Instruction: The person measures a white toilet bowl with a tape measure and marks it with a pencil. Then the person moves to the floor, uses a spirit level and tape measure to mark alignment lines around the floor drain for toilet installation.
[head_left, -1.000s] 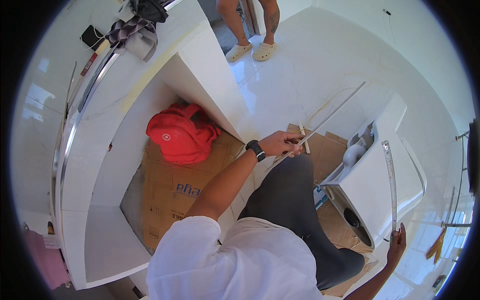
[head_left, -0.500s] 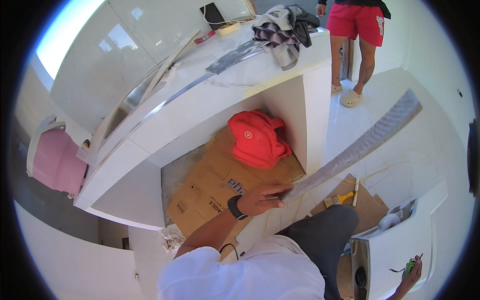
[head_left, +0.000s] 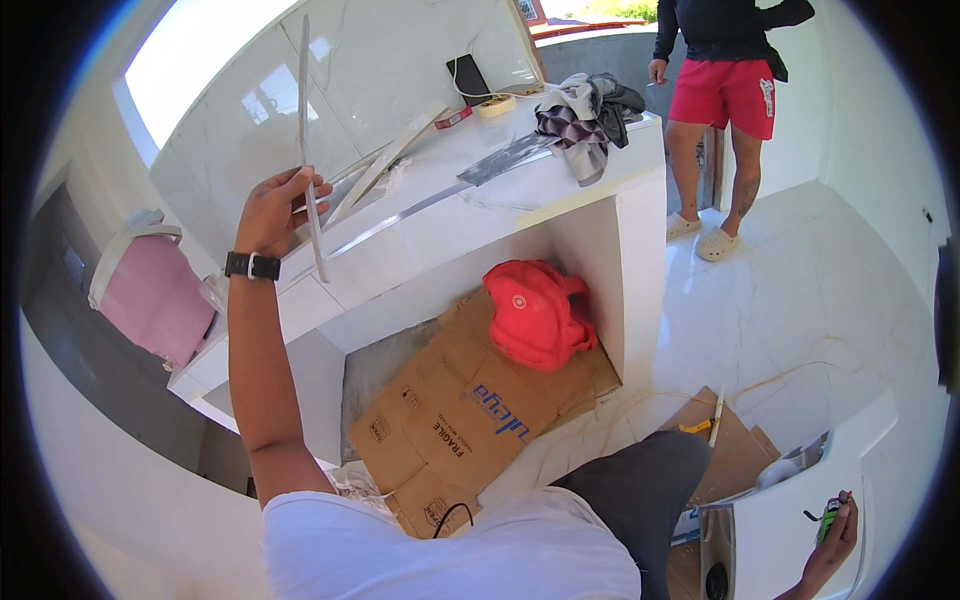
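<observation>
Raised over the left part of the white tiled counter [head_left: 360,228], my left hand [head_left: 270,213] grips a long, narrow tile strip [head_left: 303,110] between thumb and fingers. The strip stands nearly upright, its thin edge turned toward me. Far to the lower right, my right hand [head_left: 842,535] is closed round a small green and black tape measure [head_left: 829,519]. Beneath the counter, a red backpack [head_left: 540,318] lies on a flattened cardboard box [head_left: 455,420].
A grey strip [head_left: 508,158], bundled clothes [head_left: 590,120], a yellow tape roll [head_left: 496,106] and a phone [head_left: 468,78] lie on the counter. A pink bucket [head_left: 155,295] is at left. Another person [head_left: 722,100] stands at the far right. A brush [head_left: 695,427] lies on cardboard.
My left hand has swung left and up with the tile strip, turning it from a rightward slant to nearly upright. My right hand still holds the tape measure, slightly higher in view.
</observation>
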